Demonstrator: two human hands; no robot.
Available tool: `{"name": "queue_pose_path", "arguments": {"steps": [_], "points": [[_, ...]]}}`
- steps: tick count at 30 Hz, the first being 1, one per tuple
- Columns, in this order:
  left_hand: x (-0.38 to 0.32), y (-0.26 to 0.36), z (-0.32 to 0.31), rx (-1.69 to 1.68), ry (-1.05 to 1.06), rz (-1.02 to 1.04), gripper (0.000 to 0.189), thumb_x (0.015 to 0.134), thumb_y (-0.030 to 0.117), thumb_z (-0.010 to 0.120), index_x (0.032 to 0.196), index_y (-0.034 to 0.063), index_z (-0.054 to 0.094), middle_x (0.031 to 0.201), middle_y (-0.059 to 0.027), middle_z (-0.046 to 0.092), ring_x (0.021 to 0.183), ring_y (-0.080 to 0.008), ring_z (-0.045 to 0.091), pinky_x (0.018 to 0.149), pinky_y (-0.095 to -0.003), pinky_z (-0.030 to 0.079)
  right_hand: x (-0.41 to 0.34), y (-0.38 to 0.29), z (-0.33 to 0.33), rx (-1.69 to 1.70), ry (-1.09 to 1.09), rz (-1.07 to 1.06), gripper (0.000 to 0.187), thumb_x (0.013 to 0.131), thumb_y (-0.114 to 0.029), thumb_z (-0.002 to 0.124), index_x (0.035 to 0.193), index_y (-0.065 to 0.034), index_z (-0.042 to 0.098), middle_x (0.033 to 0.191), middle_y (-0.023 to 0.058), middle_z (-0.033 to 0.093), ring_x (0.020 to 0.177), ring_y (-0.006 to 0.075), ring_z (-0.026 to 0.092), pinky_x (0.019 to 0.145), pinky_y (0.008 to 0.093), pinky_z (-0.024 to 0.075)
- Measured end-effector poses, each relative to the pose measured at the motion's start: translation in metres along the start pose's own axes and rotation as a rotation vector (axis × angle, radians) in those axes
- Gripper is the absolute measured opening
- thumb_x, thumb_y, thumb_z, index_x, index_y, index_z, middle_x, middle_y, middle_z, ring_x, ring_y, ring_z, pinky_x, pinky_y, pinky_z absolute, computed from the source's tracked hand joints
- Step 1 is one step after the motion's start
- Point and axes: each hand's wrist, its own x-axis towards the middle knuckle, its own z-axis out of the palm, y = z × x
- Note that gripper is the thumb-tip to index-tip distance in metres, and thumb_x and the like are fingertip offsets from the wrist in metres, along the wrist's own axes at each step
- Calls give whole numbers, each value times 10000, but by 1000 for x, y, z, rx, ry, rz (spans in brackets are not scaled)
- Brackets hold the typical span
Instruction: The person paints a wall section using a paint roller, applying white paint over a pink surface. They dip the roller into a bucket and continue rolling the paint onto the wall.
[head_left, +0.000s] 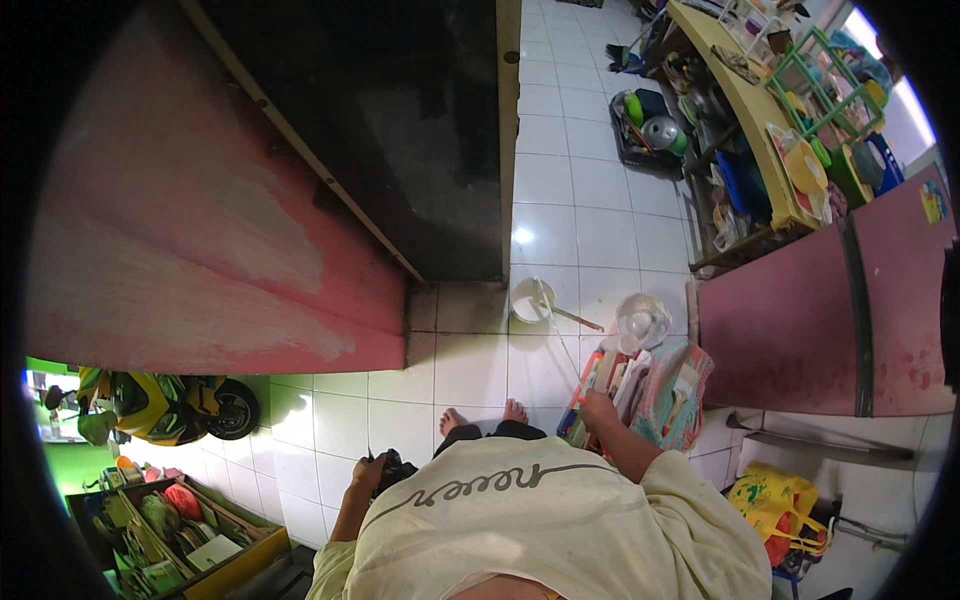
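Low at my left side, my left hand (366, 474) is closed on a crumpled black bundle (394, 472), which looks like a plastic bag. My right hand (598, 411) is closed around what appears to be a thin pale rod (564, 341). That rod slants from the fist up across a white bucket (534, 300) on the floor; its lower end is hidden by the hand. White material shows inside the bucket, and a wooden-looking handle (577, 318) juts from it. Beside the right fist stand upright books or folders (616, 379). A paintbrush (682, 394) lies on a pink-and-turquoise cloth (664, 409).
A clear plastic tub (643, 321) stands beyond the books. To the left rises a pink wall (225, 247) with pale patches; a pink refrigerator (780, 330) is at right. A yellow motorcycle (161, 405), a box of goods (180, 540), a dish crate (649, 135) and a yellow bag (772, 502) surround me.
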Motion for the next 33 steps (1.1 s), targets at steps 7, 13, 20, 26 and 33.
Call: {"name": "queue_pose_path", "arguments": {"steps": [7, 13, 20, 26, 33], "points": [[-17, 23, -7, -36, 3, -53, 643, 825, 515, 627, 1061, -83, 648, 945, -221, 696, 890, -322, 689, 771, -406, 535, -3, 0, 0, -42, 5, -9, 229, 856, -165, 550, 1004, 6, 588, 986, 254, 651, 954, 391, 643, 815, 480, 512], [-4, 12, -3, -6, -36, -8, 653, 822, 513, 627, 1087, -83, 637, 963, -225, 691, 884, -323, 688, 767, -407, 536, -5, -4, -4, -48, -13, 22, 245, 854, -174, 565, 1019, 7, 583, 1007, 253, 649, 967, 399, 638, 830, 476, 511], [-28, 37, -13, -45, -16, -85, 696, 816, 525, 621, 1139, -92, 610, 1007, -239, 679, 912, -328, 682, 783, -402, 535, -9, -5, -4, -35, -20, 33, 268, 863, -207, 589, 1025, 7, 578, 1024, 255, 644, 991, 397, 630, 845, 477, 502], [-16, 25, -8, -1, -33, -74, 707, 815, 533, 616, 1150, -89, 606, 1036, -249, 671, 950, -336, 673, 806, -406, 530, -8, -5, 0, -31, -24, 27, 274, 878, -225, 591, 1019, 9, 577, 1013, 254, 646, 978, 400, 632, 838, 476, 502], [-11, 20, -5, 19, -22, -54, 709, 816, 526, 619, 1160, -94, 598, 1061, -256, 664, 1007, -349, 654, 859, -407, 512, -4, 0, 8, -30, -6, 14, 286, 881, -238, 598, 1010, 16, 577, 992, 256, 649, 959, 402, 637, 825, 472, 506]]}}
